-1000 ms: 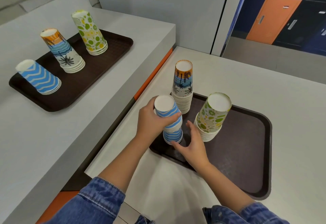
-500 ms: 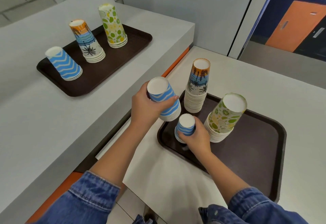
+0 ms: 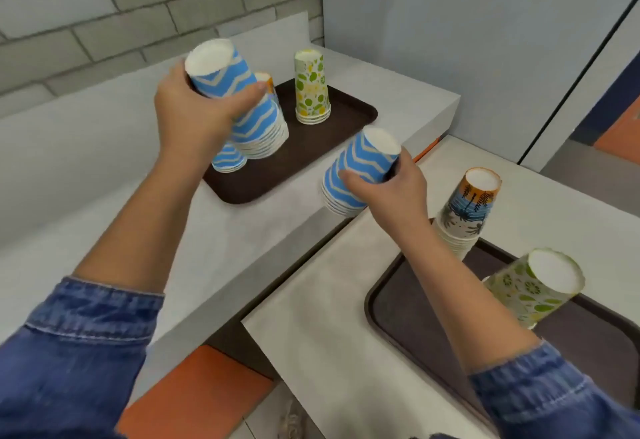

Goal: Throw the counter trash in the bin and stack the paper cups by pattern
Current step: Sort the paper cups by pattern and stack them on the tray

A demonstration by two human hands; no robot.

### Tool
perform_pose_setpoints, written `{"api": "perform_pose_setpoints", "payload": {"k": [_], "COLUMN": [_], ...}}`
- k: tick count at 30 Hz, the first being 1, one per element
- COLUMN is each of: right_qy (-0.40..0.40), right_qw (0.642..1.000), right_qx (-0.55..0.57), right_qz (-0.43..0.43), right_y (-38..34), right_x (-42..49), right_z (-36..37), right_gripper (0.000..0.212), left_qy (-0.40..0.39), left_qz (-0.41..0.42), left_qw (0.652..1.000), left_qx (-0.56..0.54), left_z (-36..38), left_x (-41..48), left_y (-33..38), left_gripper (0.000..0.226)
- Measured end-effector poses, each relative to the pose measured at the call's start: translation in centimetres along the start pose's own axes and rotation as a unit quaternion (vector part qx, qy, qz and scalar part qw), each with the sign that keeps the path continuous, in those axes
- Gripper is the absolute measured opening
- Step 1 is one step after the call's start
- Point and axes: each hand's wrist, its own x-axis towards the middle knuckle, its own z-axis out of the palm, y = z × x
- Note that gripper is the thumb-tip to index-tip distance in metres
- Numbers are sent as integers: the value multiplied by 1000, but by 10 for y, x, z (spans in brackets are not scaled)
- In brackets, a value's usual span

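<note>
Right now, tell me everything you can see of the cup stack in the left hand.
The stack of blue zigzag cups is several nested paper cups, white with blue chevron bands, held upside down: white base up and tilted toward the camera, bunched rims low. The left hand wraps its upper half, thumb across the front. It hangs over the far brown tray, just above a shorter blue zigzag stack standing there; whether they touch is unclear.
</note>
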Motion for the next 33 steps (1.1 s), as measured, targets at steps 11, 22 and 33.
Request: {"api": "perform_pose_setpoints", "payload": {"k": [11, 22, 33], "right_qy": [-1, -30, -117], "right_qw": [996, 984, 963], "right_qx": [-1, -48, -189], "right_qz": [-93, -170, -150], "right_y": [-79, -106, -63], "right_x": [111, 146, 146], "right_z": [138, 215, 260], "right_gripper": [44, 55, 57], "left_qy": [-11, -51, -107], "left_qz": [-8, -68, -95], "left_qw": [990, 987, 989], "left_qx": [139, 137, 31], "left_z": [-19, -1, -15], "left_x": [120, 108, 95], "left_y": [-80, -166, -186], "left_gripper": [66, 65, 82]}}
